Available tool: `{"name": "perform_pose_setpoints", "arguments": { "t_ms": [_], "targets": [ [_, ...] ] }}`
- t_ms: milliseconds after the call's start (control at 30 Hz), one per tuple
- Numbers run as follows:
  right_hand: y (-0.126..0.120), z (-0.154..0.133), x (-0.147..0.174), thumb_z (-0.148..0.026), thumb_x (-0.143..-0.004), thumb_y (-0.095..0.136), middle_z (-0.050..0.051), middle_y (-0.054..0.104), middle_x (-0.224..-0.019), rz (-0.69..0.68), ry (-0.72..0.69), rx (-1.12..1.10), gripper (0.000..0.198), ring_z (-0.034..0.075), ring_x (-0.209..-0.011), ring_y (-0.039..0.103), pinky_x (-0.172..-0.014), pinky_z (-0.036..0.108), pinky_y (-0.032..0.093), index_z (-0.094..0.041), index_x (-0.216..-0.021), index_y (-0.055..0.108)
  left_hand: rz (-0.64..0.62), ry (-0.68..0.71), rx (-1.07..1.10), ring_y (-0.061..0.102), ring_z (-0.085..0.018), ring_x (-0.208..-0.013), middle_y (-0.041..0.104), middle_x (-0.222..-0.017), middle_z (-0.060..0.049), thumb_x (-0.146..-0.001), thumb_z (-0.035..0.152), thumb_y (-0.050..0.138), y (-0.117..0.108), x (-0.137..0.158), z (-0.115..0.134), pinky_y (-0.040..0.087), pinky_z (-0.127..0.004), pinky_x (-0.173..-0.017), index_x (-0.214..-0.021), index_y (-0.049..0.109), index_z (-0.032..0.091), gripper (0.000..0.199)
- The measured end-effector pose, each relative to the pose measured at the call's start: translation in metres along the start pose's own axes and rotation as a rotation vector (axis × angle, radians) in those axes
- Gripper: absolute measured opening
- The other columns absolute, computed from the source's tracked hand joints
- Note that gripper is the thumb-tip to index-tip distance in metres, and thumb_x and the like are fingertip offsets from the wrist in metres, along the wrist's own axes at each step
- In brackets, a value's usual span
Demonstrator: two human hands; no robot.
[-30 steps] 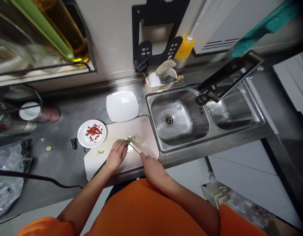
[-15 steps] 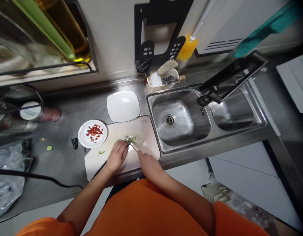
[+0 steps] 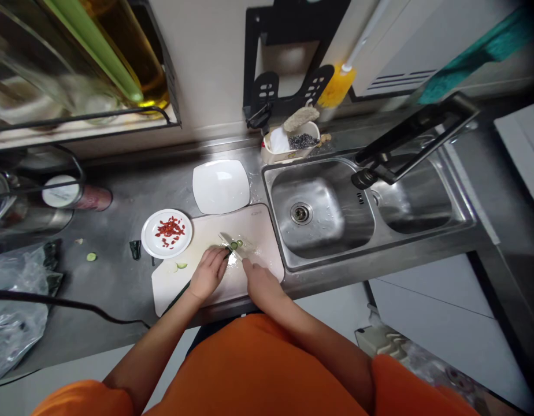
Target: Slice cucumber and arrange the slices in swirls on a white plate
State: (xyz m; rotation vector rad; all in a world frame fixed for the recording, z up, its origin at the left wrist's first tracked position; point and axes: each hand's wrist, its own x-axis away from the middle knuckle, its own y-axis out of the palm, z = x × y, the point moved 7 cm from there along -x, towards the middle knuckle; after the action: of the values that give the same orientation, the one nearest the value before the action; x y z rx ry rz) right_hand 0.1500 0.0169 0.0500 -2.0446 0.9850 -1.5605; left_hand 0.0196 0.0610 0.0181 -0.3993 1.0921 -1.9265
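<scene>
My left hand (image 3: 210,271) is closed over a dark green cucumber (image 3: 177,297), pressing it on the pale cutting board (image 3: 267,254). Part of the cucumber sticks out beneath my wrist, and my fingers hide its middle. In my right hand (image 3: 262,283) is a knife (image 3: 238,255), its blade slanting up and left across the cucumber's cut end. A few thin cucumber slices (image 3: 234,245) lie by the blade. Pale green cut bits (image 3: 181,266) rest on the board left of my left hand.
A white plate of red dried berries (image 3: 167,252) overlaps the board's left side. Behind the board stands a white square dish (image 3: 221,196). The double sink (image 3: 321,252) adjoins on the right, with a black faucet (image 3: 397,144) above. A plastic bag (image 3: 15,318) lies far left.
The knife blade has tilted and now shows its flat side more. Both hands stay in nearly the same spot on the board. The whole view has shifted slightly.
</scene>
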Motion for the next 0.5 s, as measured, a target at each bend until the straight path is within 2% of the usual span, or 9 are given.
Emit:
{"name": "perform_pose_setpoints", "arguments": {
  "t_ms": [200, 500],
  "targets": [
    [-0.002, 0.005, 0.026, -0.004, -0.086, 0.03, 0.01, 0.063, -0.092, -0.05, 0.028, 0.073, 0.042, 0.022, -0.084, 0.064, -0.066, 0.026, 0.046, -0.017, -0.124, 0.043, 0.025, -0.002, -0.014, 0.053, -0.024, -0.108, 0.061, -0.109, -0.011, -0.09, 0.023, 0.046, -0.002, 0.001, 0.0, 0.046, -0.045, -0.095, -0.114, 0.055, 0.017, 0.026],
    [0.003, 0.008, 0.03, -0.003, -0.086, 0.031, 0.011, 0.063, -0.091, -0.05, 0.02, 0.079, 0.04, 0.021, -0.086, 0.064, -0.068, 0.025, 0.046, -0.017, -0.121, 0.042, 0.019, -0.004, -0.018, 0.053, -0.024, -0.11, 0.06, -0.112, -0.011, -0.09, 0.023, 0.046, -0.001, 0.0, 0.0, 0.046, -0.045, -0.096, -0.114, 0.055, 0.018, 0.026]
  ]
}}
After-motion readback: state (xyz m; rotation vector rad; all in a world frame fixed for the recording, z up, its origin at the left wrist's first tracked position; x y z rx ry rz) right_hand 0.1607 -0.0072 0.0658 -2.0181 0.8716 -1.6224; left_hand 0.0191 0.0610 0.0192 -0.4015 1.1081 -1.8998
